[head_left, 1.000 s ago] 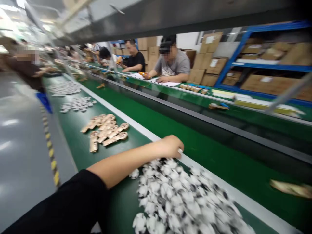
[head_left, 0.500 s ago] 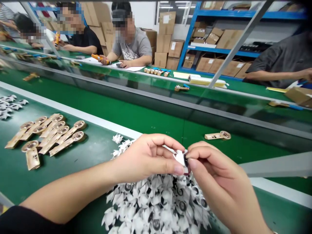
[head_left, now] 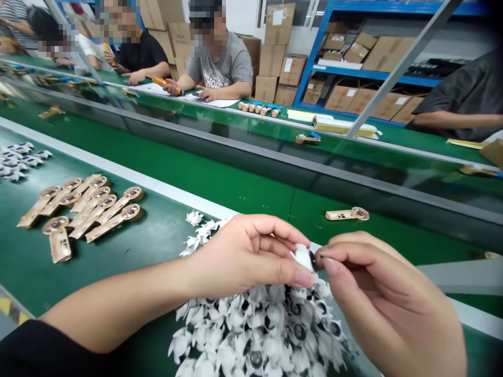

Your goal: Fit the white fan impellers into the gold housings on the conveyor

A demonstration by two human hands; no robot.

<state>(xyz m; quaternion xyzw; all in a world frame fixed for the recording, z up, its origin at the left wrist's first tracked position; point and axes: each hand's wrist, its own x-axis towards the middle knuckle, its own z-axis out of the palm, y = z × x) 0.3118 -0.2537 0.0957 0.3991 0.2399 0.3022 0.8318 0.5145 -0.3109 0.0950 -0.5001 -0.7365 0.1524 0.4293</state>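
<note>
Between the thumb and fingers of my left hand (head_left: 251, 256) is a small white fan blade wheel (head_left: 302, 256) with a black round hub facing right. My right hand (head_left: 381, 288) is closed in a pinch right beside that hub. Something small and dark shows at its fingertips, too small to name. Under both hands lies a heap of the same white blade wheels (head_left: 231, 340), several showing black hubs. A few more white blade wheels (head_left: 204, 229) spread out behind my left forearm.
Several gold handheld fan bodies (head_left: 118, 220) lie in a group at left, with rows of white blade wheels (head_left: 18, 159) beyond. One gold fan body (head_left: 348, 214) rests on the green belt (head_left: 220, 178). Across it, people sit at a bench; one holds an orange tool (head_left: 167, 85).
Both hands have shifted slightly right with the blade wheel. My right fingers have drawn a little away from it, so the black hub shows more. The view has tilted slightly.
</note>
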